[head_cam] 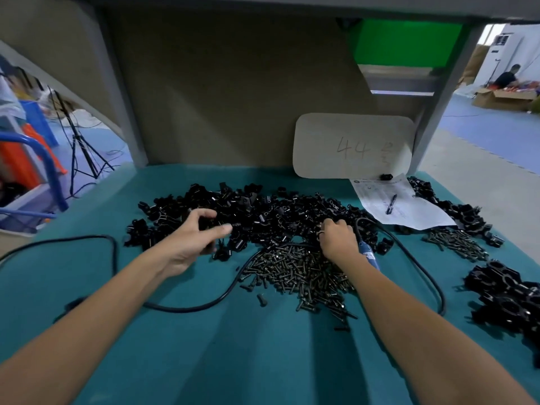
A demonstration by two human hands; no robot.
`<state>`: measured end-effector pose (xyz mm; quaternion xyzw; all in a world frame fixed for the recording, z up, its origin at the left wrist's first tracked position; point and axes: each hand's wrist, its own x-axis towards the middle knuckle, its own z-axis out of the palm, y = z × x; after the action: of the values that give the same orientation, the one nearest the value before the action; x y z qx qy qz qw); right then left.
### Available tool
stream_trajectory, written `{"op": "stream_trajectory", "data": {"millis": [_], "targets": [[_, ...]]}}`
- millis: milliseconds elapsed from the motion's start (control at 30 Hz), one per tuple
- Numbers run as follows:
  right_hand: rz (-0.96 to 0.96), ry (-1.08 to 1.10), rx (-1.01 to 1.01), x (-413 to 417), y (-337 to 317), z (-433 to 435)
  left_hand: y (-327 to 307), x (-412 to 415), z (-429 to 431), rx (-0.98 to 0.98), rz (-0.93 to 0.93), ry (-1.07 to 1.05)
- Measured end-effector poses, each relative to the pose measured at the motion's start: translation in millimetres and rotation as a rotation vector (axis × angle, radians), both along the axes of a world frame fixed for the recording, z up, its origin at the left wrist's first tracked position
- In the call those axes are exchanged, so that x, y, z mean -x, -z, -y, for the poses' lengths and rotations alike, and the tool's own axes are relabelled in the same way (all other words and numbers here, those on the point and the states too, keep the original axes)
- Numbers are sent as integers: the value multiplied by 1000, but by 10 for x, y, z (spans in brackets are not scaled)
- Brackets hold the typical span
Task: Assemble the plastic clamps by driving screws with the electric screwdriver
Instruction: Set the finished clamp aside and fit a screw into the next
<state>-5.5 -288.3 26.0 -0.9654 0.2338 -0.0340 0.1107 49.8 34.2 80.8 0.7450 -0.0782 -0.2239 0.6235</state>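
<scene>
The left grip (198, 238) hovers spread wide over the clamps (263, 211) heaped at 12 o'clock on the counter (204, 361). The right grip (337, 238) holds the screwdriver (369, 254) at the heap's edge. Screws (295, 273) lie at the heap's 6 o'clock.

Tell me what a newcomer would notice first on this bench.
A heap of black plastic clamps sprawls across the middle of the green table, with a pile of dark screws just in front of it. The left hand reaches open-fingered over the heap's left side, while the right hand grips the blue electric screwdriver at its right edge.
</scene>
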Motion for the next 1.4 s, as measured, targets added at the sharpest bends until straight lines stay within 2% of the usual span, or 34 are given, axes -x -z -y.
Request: {"op": "stream_trajectory", "data": {"millis": [67,167,267,333,467,667,767,900,1067,1167,1267,1400], "targets": [[36,9,-36,4,-64,-9,-54,87,-10,-105,121,95],[272,24,-186,196,-232,-97,-145,226,-24,-289,385,196],[488,0,-583,636,-307,-353,-160,419,-3,-307,500,219],[520,-16,-830,916,-313,-541,-185,549,33,-337,509,270],[551,0,-1192,1222,-317,-784,-274,682,86,-526,645,373],[597,-98,-1561,1383,-472,-1091,-336,917,231,-302,649,375],[624,-110,-1771,1406,-544,-1174,-355,986,304,-82,570,337],[624,-129,-1810,1439,-575,-1198,-320,1022,322,200,317,309],[647,-164,-1763,1414,-581,-1297,-268,1049,356,258,244,275],[706,-109,-1679,1365,-519,-1372,-257,1101,415,324,154,154],[701,-99,-1635,1343,-446,-1420,-253,1113,455,277,134,88],[661,-102,-1759,1378,-468,-1415,-246,1111,466,239,20,67]]}}
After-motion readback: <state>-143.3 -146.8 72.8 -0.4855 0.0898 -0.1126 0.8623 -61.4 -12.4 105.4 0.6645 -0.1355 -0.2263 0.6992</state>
